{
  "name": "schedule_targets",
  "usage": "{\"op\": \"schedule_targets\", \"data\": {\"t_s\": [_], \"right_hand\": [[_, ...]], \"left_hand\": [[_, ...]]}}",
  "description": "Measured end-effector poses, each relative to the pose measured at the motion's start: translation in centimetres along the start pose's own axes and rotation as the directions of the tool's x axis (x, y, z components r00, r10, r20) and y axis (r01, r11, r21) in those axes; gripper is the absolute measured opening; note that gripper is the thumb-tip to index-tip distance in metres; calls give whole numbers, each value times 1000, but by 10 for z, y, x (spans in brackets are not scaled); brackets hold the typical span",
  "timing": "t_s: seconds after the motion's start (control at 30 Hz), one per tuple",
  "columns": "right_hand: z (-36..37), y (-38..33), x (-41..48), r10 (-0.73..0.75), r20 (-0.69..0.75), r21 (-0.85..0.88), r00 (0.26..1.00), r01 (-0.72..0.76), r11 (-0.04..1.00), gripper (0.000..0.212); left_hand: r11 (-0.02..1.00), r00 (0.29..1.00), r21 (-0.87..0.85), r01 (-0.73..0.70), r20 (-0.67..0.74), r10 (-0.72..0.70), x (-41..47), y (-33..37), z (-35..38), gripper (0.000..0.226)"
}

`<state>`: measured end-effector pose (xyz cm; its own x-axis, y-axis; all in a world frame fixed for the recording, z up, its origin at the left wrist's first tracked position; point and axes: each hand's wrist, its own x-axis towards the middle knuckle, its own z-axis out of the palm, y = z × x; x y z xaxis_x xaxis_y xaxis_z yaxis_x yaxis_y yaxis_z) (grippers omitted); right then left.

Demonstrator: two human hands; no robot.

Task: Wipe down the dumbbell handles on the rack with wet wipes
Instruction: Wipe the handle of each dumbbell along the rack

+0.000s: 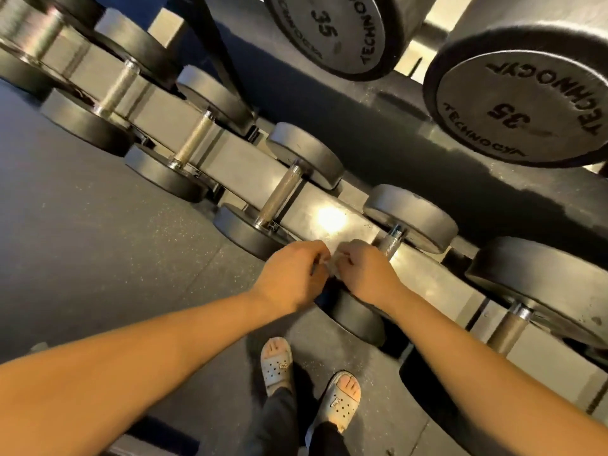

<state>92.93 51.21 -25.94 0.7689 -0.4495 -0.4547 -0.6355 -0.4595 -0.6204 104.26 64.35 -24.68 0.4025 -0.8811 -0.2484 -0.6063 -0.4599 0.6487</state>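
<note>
Nearer than the hands, pale sandals (276, 366) stand on the floor. The left hand (289, 274) and right hand (368, 274) meet, fingers curled, both pinching a crumpled wet wipe (332, 265) between them. Just beyond the right hand, a dumbbell handle (391, 243) lies on the rack (329, 218).

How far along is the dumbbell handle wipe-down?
Done: nothing provable; no handle looks visibly wet. In hand: left grip and right grip pinch a small white wipe between them, not visibly on any handle. Left: likely the nearest handle beside the right grip and the other handles along the lower rack.
</note>
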Motion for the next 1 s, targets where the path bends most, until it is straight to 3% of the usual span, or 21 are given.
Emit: {"op": "schedule_targets", "data": {"t_s": [0.13,0.2,0.27,0.33,0.43,0.53,0.57,0.63,0.7,0.77,0.87,1.0], "right_hand": [[22,-31,31,118,45,109,992,-122,986,30],[29,-43,42,144,80,172,986,-156,973,30],[35,-50,52,196,114,239,974,-218,946,25],[37,-55,64,224,111,291,968,-247,924,21],[40,-62,79,201,25,307,979,-199,931,10],[47,-65,93,269,-47,494,962,-212,843,23],[52,-64,102,320,-38,554,947,-247,795,20],[63,-61,117,392,32,634,919,-322,703,17],[68,-59,124,343,144,618,928,-355,701,23],[71,-50,121,200,191,576,961,-274,770,16],[68,-44,107,20,165,537,986,-107,837,25],[69,-42,112,-77,63,413,995,44,910,42]], "left_hand": [[1000,992,-14,27,-126,-29,-3,-20,-44,12],[998,964,21,66,-259,-58,-3,-36,-61,14],[985,905,71,159,-409,-116,-2,-56,-73,19],[942,824,29,334,-494,-277,1,-77,-78,25],[778,663,-279,563,-410,-627,14,-95,-69,35],[446,479,-718,535,-177,-860,37,-89,-53,43],[400,431,-748,530,-168,-886,44,-89,-48,43],[437,367,-700,564,-261,-893,52,-92,-42,39],[467,332,-624,626,-329,-884,55,-95,-37,37],[456,302,-600,657,-345,-889,55,-101,-34,39],[452,268,-635,627,-369,-890,55,-99,-32,39],[471,259,-670,575,-397,-881,54,-96,-30,39]]}}
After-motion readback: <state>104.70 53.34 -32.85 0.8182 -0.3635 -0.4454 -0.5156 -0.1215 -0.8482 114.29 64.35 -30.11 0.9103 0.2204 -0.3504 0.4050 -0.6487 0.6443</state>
